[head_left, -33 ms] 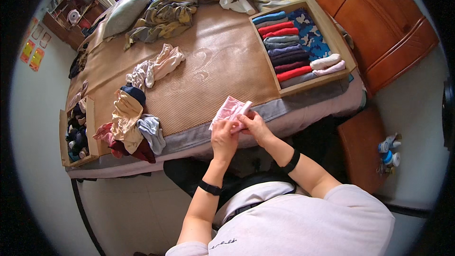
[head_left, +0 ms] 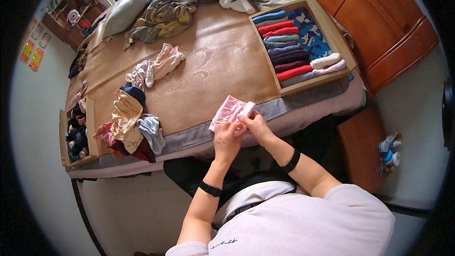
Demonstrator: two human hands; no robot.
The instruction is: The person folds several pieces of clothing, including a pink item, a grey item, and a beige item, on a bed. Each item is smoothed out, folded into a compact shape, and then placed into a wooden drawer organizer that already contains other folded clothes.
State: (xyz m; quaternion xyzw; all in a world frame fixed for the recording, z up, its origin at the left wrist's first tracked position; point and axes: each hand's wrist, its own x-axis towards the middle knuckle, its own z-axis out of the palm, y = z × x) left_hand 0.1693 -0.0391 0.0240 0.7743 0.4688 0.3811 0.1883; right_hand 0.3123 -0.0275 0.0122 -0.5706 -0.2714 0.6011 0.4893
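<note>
At the near edge of the bed both my hands hold a small pink garment (head_left: 228, 111), partly folded, its left part hanging flat. My left hand (head_left: 227, 135) is closed on its lower edge. My right hand (head_left: 254, 125) pinches the thicker, folded right side, and the fingertips of both hands nearly meet. Right of my hands, on the bed, stands a wooden drawer (head_left: 353, 61) with a row of folded clothes (head_left: 282, 42) in blue, red, grey and purple. Two pale rolls (head_left: 327, 64) lie at its near right end.
A heap of loose clothes (head_left: 127, 118) lies left on the bed, with pale garments (head_left: 161, 64) beyond it. A second wooden box (head_left: 95, 147) of dark pieces stands at the left edge. Rumpled bedding (head_left: 175, 7) covers the far side. Small bottles (head_left: 389, 151) stand on the right.
My left hand has shifted slightly to the right along the pink garment, and its fingers have moved a little. The rest looks the same.
</note>
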